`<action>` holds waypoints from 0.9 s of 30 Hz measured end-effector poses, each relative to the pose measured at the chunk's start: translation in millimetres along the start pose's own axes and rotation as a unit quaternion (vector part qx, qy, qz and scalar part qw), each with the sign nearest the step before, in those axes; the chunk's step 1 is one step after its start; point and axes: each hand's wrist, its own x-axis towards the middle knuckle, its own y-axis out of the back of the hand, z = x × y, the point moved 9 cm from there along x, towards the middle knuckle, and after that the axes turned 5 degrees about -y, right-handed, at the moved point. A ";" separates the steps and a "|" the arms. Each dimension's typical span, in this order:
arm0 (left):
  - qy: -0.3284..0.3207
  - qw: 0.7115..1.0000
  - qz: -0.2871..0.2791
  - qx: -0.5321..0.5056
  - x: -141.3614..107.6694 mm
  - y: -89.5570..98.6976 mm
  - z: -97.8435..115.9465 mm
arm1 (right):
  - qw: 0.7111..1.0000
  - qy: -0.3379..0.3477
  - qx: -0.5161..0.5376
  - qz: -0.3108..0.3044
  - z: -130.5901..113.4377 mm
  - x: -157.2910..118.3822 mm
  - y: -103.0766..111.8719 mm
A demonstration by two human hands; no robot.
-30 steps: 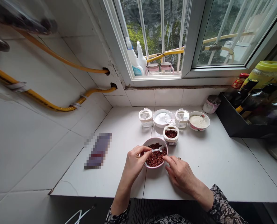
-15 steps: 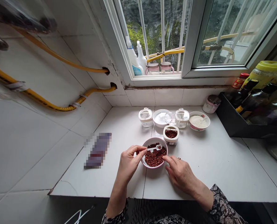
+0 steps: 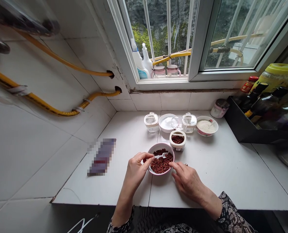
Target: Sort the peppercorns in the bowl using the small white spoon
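A small white spoon (image 3: 160,156) is pinched in my left hand (image 3: 139,166), its scoop tilted over the bowl of reddish-brown peppercorn-like grains (image 3: 160,165). My right hand (image 3: 187,178) holds the bowl's right rim between thumb and fingers. Just behind the bowl stands an open square jar (image 3: 178,139) with the same grains inside, its clear lid raised. Farther back are a clear lidded jar (image 3: 151,122), a white bowl of white powder (image 3: 167,123), another clear jar (image 3: 189,123) and a patterned bowl of pale granules (image 3: 206,126).
At the right back, a black box (image 3: 245,129) holds several bottles, with a dark-lidded jar (image 3: 219,108) beside it. A blurred purple item (image 3: 102,157) lies on the left of the white counter (image 3: 124,129). Yellow hoses (image 3: 54,110) run along the wall.
My left hand has shifted slightly right, and the spoon's scoop has tipped and dropped a little toward the grains. My right hand and the bowl have stayed in place.
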 end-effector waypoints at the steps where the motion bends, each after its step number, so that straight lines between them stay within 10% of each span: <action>1: -0.001 1.000 0.001 0.002 0.1 0.1 0.1 | 1.000 -0.002 0.001 -0.001 0.4 0.0 -0.1; 17: 0.026 0.998 0.036 -0.053 10.7 13.9 -1.1 | 1.000 -0.002 0.010 -0.002 1.3 -0.9 -0.5; 27: -0.155 0.983 0.100 0.007 32.6 1.5 64.5 | 1.000 -0.007 -0.001 0.000 0.5 0.2 -0.1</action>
